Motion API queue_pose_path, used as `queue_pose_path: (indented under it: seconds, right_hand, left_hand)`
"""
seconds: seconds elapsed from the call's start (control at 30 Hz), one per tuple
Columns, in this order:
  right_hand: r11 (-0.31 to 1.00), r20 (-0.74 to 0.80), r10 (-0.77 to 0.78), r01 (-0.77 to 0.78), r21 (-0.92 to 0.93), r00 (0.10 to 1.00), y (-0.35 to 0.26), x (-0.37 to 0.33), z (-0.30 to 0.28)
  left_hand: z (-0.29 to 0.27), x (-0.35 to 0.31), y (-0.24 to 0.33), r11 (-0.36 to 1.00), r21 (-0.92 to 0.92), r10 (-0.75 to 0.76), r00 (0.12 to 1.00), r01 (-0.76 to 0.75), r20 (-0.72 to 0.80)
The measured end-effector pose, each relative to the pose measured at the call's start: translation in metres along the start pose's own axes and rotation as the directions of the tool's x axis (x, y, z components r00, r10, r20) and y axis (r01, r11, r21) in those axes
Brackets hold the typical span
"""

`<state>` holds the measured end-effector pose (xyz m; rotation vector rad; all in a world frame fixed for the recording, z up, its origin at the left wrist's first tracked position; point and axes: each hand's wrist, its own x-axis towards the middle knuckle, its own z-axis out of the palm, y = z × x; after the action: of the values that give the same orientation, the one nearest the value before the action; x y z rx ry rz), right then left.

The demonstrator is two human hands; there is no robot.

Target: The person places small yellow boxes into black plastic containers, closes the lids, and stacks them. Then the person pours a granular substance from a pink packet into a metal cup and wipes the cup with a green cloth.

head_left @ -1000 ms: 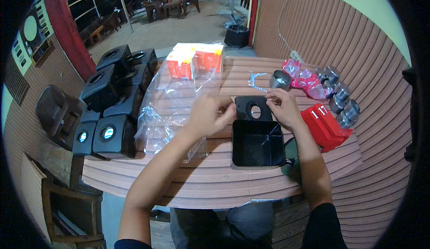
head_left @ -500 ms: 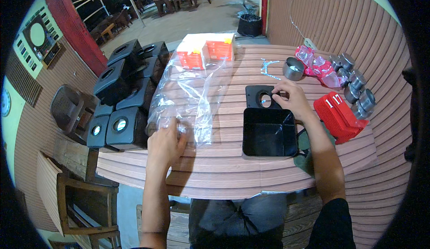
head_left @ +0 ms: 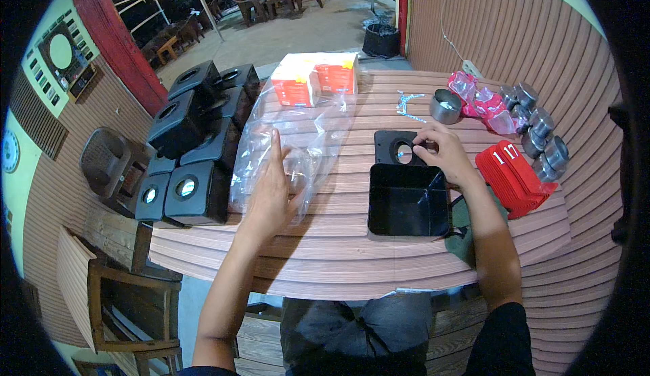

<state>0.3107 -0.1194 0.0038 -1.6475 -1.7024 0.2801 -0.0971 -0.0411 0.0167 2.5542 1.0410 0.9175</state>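
My left hand (head_left: 272, 190) is raised over a clear plastic bag (head_left: 298, 146), fingers stretched out and holding nothing. My right hand (head_left: 443, 154) pinches the right edge of a black lid (head_left: 386, 147) with a round hole, which lies flat on the table. Directly on the near side of the lid is an open black square box (head_left: 408, 203), with its dark inside facing up. A dark green cloth (head_left: 464, 244) lies under my right forearm, beside the box.
Several black boxes with round holes (head_left: 196, 193) are stacked at the left. Orange-and-white cartons (head_left: 298, 85) stand at the back. On the right are a metal cup (head_left: 445, 106), pink wrapping (head_left: 484, 105), several metal cups (head_left: 542, 122) and a red ribbed block (head_left: 511, 180).
My left hand has lifted and moved right and away from me, its fingers straightening over the plastic bag. My right hand stays at the lid.
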Motion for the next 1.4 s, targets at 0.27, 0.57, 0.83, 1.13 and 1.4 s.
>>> queue_pose_path:
  seconds: [0.27,0.57,0.83,1.13,1.4]
  right_hand:
    - [0.997,-0.016,-0.065,0.064,-0.037,0.998,0.005,-0.002,0.004]
    - [0.996,0.013,-0.088,0.088,-0.025,0.996,0.01,-0.002,0.004]
    - [0.995,0.051,-0.065,0.068,-0.067,0.997,0.004,-0.002,0.0]
    - [0.999,0.04,-0.029,0.03,-0.028,0.999,0.0,-0.002,-0.001]
    - [1.0,0.038,-0.004,0.003,0.013,0.999,0.004,0.0,0.0]
  left_hand:
    - [0.001,-0.008,-0.012,0.994,0.055,0.101,0.994,-0.1,-0.027]
    - [0.006,-0.012,-0.02,0.764,0.624,-0.112,0.986,0.167,-0.127]
    - [0.011,0.033,-0.041,0.936,0.34,0.215,0.916,-0.093,-0.339]
    - [0.043,0.071,-0.105,0.903,0.284,-0.357,0.931,0.323,0.074]
    - [0.061,0.155,-0.1,0.975,0.216,-0.083,0.981,0.045,0.174]
